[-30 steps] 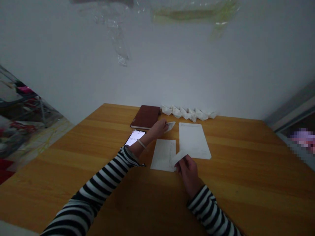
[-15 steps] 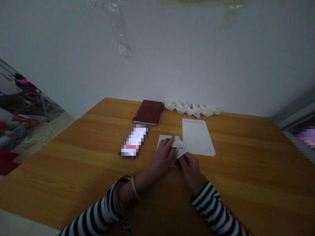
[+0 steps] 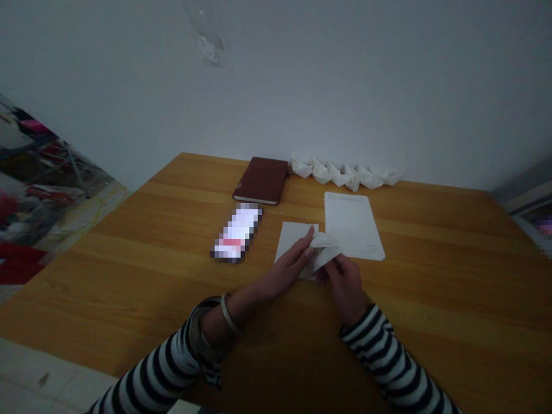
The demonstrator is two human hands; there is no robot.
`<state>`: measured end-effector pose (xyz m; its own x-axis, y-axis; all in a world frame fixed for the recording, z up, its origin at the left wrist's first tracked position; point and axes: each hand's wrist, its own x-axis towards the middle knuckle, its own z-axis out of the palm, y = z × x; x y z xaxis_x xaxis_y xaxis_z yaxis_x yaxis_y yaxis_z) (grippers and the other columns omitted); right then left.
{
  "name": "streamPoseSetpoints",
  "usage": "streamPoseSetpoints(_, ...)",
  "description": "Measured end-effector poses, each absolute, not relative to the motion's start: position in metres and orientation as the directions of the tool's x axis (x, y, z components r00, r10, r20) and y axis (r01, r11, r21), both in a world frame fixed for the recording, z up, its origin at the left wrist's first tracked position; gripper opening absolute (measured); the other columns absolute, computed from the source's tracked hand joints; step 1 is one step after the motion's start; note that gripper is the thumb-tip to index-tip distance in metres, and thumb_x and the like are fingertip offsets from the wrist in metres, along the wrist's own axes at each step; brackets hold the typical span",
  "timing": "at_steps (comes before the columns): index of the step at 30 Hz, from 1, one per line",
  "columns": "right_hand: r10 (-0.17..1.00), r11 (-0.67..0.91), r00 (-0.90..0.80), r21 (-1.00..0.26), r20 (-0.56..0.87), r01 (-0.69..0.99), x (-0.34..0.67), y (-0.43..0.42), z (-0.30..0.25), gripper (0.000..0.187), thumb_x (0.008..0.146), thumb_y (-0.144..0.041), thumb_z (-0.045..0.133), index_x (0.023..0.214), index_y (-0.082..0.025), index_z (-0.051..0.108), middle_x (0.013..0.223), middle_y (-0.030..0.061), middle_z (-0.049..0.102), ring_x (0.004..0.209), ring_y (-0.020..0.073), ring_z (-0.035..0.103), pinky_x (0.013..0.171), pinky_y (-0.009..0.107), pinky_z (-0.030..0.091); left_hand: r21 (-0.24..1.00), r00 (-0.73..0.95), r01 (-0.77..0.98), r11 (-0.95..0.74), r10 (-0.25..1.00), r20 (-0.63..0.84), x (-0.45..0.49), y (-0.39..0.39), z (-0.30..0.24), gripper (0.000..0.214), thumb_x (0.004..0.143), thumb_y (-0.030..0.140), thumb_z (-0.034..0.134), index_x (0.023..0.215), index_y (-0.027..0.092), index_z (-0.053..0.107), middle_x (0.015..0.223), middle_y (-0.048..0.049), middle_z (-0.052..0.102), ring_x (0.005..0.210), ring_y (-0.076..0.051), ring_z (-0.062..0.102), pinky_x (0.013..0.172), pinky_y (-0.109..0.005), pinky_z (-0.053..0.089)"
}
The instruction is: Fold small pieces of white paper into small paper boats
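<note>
Both hands meet over a small folded white paper (image 3: pixel 324 244) held just above the wooden table (image 3: pixel 129 247). My left hand (image 3: pixel 290 265) pinches its left side with fingers pressed together. My right hand (image 3: pixel 345 279) grips its lower right edge. Under the hands lies a flat white sheet (image 3: pixel 292 238). A larger white sheet (image 3: pixel 352 224) lies just to its right.
A brown notebook (image 3: pixel 261 180) lies near the table's far edge, with a row of several folded paper boats (image 3: pixel 345 173) beside it along the wall. A lit phone (image 3: pixel 237 234) lies left of the sheets. Cluttered floor shows at far left.
My left hand came back from near the notebook with a small folded piece and joined my right hand on the folded paper. The view has tilted down a little.
</note>
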<state>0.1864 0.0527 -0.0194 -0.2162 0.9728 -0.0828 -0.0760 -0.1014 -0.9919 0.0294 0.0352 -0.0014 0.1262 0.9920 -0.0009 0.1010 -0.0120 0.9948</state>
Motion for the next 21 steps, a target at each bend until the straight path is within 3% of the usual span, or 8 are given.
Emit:
streamPoseSetpoints(3,0.970,-0.094,-0.229,-0.993,-0.077,-0.065,0.187,0.053,-0.019,0.028,0.086,-0.041,0.063,0.071,-0.017,0.064,0.055,-0.0009,0.062,0.046,0.0118,0.053,0.046,0.023,0.043,0.997,0.057,-0.034,0.070,0.996,-0.068,0.032,0.037,-0.006,0.060,0.093,0.049,0.050,0.143,0.017,0.046,0.125,-0.0106,0.066,0.107,-0.024,0.063,0.093,-0.039,0.050)
streamPoseSetpoints(6,0.969,-0.096,-0.231,-0.994,-0.081,-0.054,0.187,0.053,-0.018,0.029,0.085,-0.040,0.064,0.068,-0.017,0.065,0.056,0.0003,0.064,0.046,0.0113,0.054,0.045,0.023,0.043,0.995,-0.048,-0.076,0.069,0.996,-0.073,0.034,0.039,-0.009,0.054,0.090,0.045,0.059,0.136,0.017,0.056,0.111,-0.0080,0.072,0.093,-0.021,0.066,0.086,-0.036,0.051)
streamPoseSetpoints(11,0.969,-0.110,-0.228,-0.992,-0.093,-0.061,0.189,0.052,-0.020,0.028,0.084,-0.038,0.065,0.067,-0.016,0.066,0.058,0.0023,0.068,0.046,0.0119,0.056,0.045,0.023,0.045,0.998,-0.151,0.013,-0.055,0.987,0.056,0.036,0.039,-0.009,0.042,0.090,0.036,0.061,0.129,0.019,0.063,0.117,-0.0083,0.070,0.100,-0.021,0.063,0.091,-0.036,0.048)
streamPoseSetpoints(21,0.968,-0.115,-0.232,-0.990,-0.095,-0.077,0.191,0.052,-0.020,0.023,0.083,-0.032,0.066,0.066,-0.017,0.068,0.057,0.0016,0.069,0.047,0.0128,0.060,0.047,0.023,0.049,0.960,-0.120,0.108,-0.260,0.955,0.272,0.040,0.035,-0.010,0.038,0.093,0.030,0.058,0.131,0.023,0.062,0.120,-0.0101,0.066,0.106,-0.021,0.060,0.095,-0.037,0.046)
